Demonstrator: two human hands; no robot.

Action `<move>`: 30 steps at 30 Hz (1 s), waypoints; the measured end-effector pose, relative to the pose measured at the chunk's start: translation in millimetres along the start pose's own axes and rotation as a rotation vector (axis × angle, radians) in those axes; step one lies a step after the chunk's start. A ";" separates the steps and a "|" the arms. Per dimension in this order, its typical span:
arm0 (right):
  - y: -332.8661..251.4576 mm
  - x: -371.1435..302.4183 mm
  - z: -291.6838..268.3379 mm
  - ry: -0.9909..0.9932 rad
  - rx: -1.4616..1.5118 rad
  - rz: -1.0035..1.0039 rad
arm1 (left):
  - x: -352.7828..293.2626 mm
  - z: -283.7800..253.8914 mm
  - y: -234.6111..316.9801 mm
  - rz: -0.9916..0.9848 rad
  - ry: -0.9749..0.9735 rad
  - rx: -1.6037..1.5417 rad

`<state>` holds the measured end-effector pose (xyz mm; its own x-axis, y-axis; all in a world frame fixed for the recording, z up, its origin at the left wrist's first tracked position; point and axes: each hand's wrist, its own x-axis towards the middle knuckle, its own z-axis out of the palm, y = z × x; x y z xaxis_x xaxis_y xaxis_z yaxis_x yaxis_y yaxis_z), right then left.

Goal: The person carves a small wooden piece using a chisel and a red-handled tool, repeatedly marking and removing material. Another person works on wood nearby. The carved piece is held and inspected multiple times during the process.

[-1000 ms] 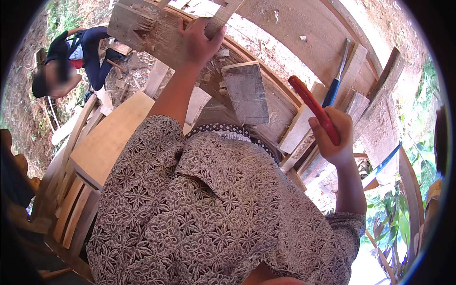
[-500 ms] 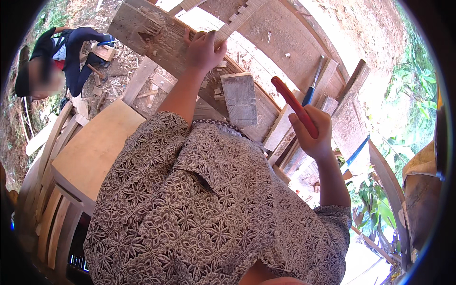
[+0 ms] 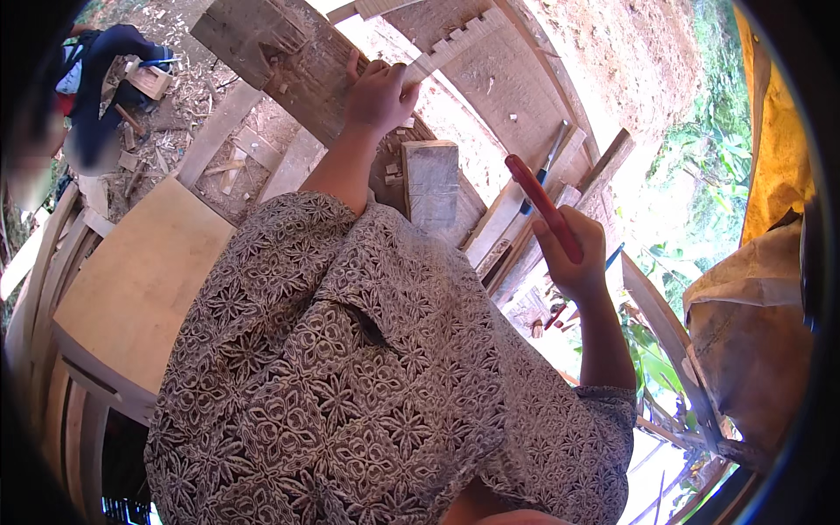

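Observation:
My left hand (image 3: 378, 98) is closed on the near end of a pale board (image 3: 464, 39) with a row of square notches cut along its edge. That board end rests by a thick, rough, weathered plank (image 3: 302, 57). In my right hand (image 3: 573, 254) is a long red bar-shaped tool (image 3: 542, 206), held up at a slant with the fingers wrapped around its lower end. Its exact kind is not clear. Beyond it, a chisel (image 3: 544, 168) with a blue handle and metal blade lies on the boards. A short grey wood block (image 3: 430, 184) sits between my hands, near my body.
To the left stands a smooth pale wooden panel (image 3: 144, 280) beside curved timber pieces (image 3: 44, 289). A co-worker (image 3: 105, 79) sits at far left near a small wooden box (image 3: 150, 80). Wood chips litter the ground. Yellow and brown sheeting (image 3: 744, 324) hangs at right.
The view has shifted, so the co-worker and panel sit farther left and more sheeting shows at right. Both hands keep their grips; the right hand and red tool appear slightly lower.

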<state>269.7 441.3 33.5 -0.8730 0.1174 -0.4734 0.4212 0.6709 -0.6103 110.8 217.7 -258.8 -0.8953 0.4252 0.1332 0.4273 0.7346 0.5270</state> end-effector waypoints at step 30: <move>166.2 35.3 114.8 0.032 0.065 -0.017 | 5.1 19.8 -77.0 0.107 0.171 -0.014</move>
<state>337.1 472.8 -157.6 -0.8873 0.1306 -0.4423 0.4203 0.6238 -0.6589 75.8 173.7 -315.3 -0.8537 0.4034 0.3294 0.5205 0.6818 0.5139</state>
